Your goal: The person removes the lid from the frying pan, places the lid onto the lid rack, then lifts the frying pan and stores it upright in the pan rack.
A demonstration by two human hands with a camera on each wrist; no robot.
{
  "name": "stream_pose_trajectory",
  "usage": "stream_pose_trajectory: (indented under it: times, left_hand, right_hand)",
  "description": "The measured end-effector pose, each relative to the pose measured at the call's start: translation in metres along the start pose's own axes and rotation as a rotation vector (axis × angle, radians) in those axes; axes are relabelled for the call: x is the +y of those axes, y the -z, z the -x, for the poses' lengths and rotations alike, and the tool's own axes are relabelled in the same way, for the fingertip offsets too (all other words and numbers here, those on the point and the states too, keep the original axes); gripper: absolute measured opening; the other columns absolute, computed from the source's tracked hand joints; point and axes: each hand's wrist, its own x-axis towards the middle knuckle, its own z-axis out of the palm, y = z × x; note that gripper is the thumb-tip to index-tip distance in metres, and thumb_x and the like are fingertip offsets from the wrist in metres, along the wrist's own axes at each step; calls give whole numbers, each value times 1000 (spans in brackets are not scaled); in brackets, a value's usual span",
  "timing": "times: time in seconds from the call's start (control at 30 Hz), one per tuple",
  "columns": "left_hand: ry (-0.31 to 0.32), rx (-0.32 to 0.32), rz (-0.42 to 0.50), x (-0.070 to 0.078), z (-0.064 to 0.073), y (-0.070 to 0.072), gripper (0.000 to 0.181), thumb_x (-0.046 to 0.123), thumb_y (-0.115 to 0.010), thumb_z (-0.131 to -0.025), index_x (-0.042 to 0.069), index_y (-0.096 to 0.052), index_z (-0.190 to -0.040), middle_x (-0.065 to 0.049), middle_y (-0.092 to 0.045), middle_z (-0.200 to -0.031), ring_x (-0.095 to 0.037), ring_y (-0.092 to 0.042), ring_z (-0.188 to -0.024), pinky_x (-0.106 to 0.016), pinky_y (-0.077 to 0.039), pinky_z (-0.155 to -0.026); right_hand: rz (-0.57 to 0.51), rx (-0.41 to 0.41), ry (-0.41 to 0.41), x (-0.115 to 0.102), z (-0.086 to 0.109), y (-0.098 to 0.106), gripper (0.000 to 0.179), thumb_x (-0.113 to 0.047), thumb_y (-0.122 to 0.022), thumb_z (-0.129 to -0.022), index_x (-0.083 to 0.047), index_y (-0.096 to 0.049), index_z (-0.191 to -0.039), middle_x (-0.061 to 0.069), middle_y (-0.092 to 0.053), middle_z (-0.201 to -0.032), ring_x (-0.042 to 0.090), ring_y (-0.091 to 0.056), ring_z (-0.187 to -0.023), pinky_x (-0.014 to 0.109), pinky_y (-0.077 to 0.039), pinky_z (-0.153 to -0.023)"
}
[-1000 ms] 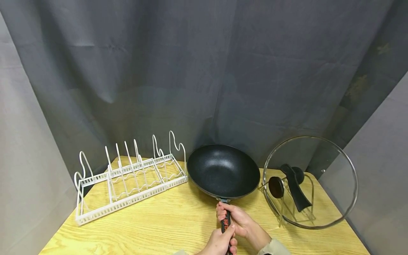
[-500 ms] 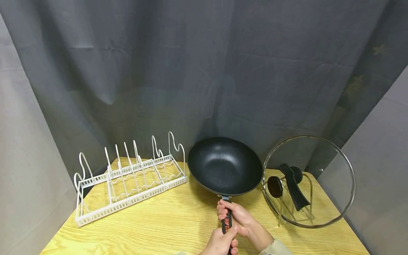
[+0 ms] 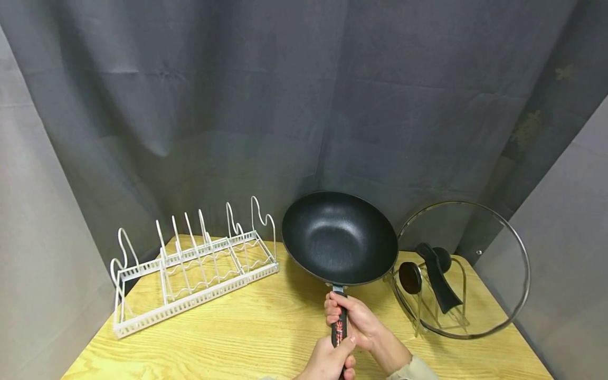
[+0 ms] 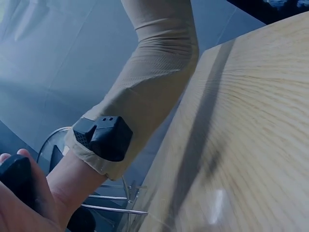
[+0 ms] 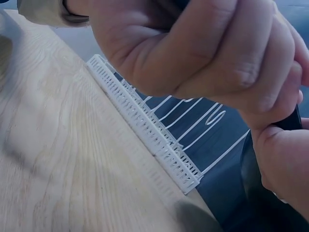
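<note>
Both hands, left hand [image 3: 328, 361] behind right hand [image 3: 353, 322], clench the wok [image 3: 339, 237] handle to hold it tilted, lifted above the table [image 3: 266, 338], between rack [image 3: 190, 269] and lid [image 3: 467, 269].

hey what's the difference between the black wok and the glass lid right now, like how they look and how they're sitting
The black wok is opaque, dark and non-stick looking; the glass lid is see-through with a metal rim.
The wok is held above the wooden table, tilted, with the left hand and right hand gripping its handle; the lid stands on edge in a wire stand, untouched.
Both are round and of similar width.
</note>
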Motion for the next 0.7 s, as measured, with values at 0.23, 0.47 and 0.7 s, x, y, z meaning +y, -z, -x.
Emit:
stream_pose_trajectory:
  times: [0.23, 0.47, 0.7]
  left_hand:
    - [-19, -7, 7, 6, 3, -3, 16, 22, -56, -93, 9, -52, -83, 5, -41, -54, -4, -40, -41, -18, -32, -41]
    - [-62, -48, 20, 10, 4, -2, 17, 21, -55, -94, 3, -55, -93, 4, -42, -55, -3, -41, -41, -18, -34, -41]
    - [-102, -75, 28, 13, 5, -1, 16, 18, -54, -94, 7, -51, -83, 5, -41, -54, -3, -41, -40, -17, -36, -41]
  right_hand:
    - [7, -32, 4, -3, 1, -7, 32, -15, -17, -106, -9, -46, -94, -4, -49, -81, 2, -47, -67, 14, -41, -65]
    - [-5, -32, 19, -6, 1, -16, 28, -16, -19, -106, -7, -45, -97, -3, -48, -81, 3, -45, -67, 15, -40, -65]
    - [-11, -78, 21, -9, -1, -20, 29, -16, -19, -106, -7, -45, -98, -3, -48, -81, 3, -44, -67, 15, -39, -65]
